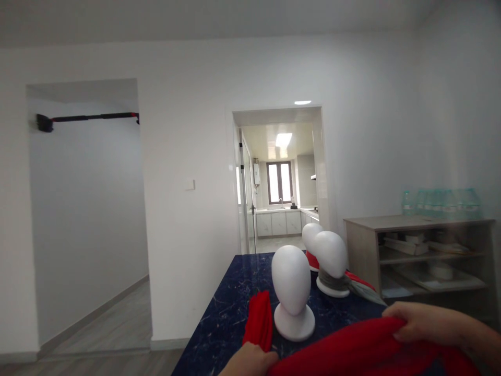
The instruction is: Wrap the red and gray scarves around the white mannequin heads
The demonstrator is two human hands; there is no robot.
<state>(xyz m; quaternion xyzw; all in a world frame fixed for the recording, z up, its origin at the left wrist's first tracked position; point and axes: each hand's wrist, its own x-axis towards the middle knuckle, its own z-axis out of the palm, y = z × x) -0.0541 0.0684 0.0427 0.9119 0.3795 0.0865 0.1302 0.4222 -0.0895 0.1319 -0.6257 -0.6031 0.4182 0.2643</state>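
My left hand (250,362) sits at the bottom edge, closed on the near end of a red cloth (352,347). My right hand (422,321) grips the same cloth at its upper right edge, fingers curled over the fabric. The cloth stretches between both hands above a dark blue marbled table (227,313). A folded red cloth (259,319) lies just beyond my left hand. Behind it stands a white foam mannequin head (291,287) on a round base.
Two more white mannequin heads (329,258) stand further back with red and grey scarves at their necks. A grey shelf unit (418,250) with trays and bottled water stands right. Doorways open to a kitchen (279,209) ahead and a hallway (90,235) left.
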